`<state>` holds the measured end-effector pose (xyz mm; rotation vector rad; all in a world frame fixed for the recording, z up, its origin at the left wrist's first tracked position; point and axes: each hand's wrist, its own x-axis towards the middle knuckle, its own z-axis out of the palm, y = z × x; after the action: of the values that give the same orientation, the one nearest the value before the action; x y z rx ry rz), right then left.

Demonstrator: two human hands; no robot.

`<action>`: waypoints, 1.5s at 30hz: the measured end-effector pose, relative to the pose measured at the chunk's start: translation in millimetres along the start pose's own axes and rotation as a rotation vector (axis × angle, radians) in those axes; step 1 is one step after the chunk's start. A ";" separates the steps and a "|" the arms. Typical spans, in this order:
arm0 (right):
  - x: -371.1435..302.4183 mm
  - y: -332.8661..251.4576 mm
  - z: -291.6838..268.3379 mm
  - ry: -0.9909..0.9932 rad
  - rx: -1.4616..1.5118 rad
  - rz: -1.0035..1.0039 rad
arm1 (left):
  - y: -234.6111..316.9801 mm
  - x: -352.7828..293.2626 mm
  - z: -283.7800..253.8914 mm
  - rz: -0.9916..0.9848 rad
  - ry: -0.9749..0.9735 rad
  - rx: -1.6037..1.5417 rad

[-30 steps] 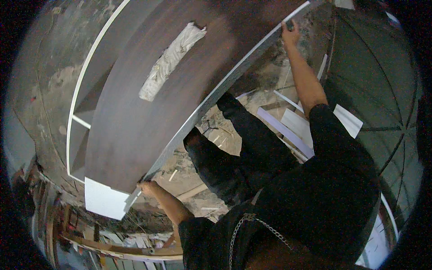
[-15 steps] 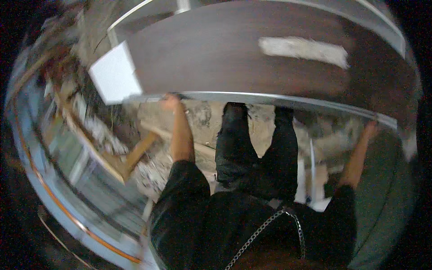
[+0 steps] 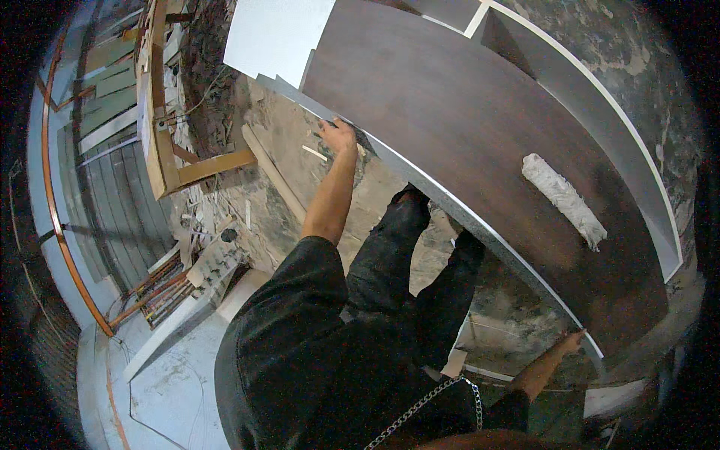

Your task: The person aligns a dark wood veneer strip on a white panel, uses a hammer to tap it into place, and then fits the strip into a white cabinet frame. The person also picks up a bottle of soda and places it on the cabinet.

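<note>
A long dark brown board with a white edge band stretches from the upper left to the lower right in front of me. My left hand grips its near edge toward the upper end. At the lower end my right hand holds the same edge. A white patch of dried filler or glue lies on the board's face. A white panel shows at the board's far left end.
Behind the board stands a white shelf frame against a rough grey wall. A wooden frame and loose offcuts lie on the dusty floor at left. White strips and panels lie at the lower left. My dark-trousered legs are below the board.
The view has swung: the board now runs diagonally from upper left to lower right instead of across the top. Both hands have kept their hold on its near edge.
</note>
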<state>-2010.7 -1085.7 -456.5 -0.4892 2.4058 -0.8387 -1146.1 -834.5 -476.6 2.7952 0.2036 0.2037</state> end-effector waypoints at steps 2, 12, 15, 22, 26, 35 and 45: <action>-1.7 2.1 2.8 -0.011 -0.002 0.002 | -2.3 -1.7 0.4 0.017 -0.007 -0.049; 0.7 39.4 -19.0 -0.037 0.000 -0.012 | -17.6 32.5 30.5 0.135 -0.244 -0.084; 11.6 52.4 -35.7 0.001 -0.057 -0.125 | -26.0 28.8 36.3 0.267 -0.325 -0.039; 45.5 61.9 9.9 0.169 -0.201 -0.267 | -3.2 25.1 28.4 0.333 -0.281 -0.001; 44.7 90.2 17.8 0.235 -0.252 -0.219 | 7.1 5.7 25.6 0.320 -0.309 0.019; 59.7 60.4 24.5 0.278 -0.205 -0.175 | -1.0 0.3 7.3 0.262 -0.306 0.008; 88.9 66.7 2.0 0.360 -0.365 -0.367 | -6.2 -8.6 -3.0 0.247 -0.343 0.020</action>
<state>-2089.9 -1081.0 -534.3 -1.0216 2.8709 -0.6754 -1155.7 -829.1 -476.9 2.8126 -0.2226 -0.2223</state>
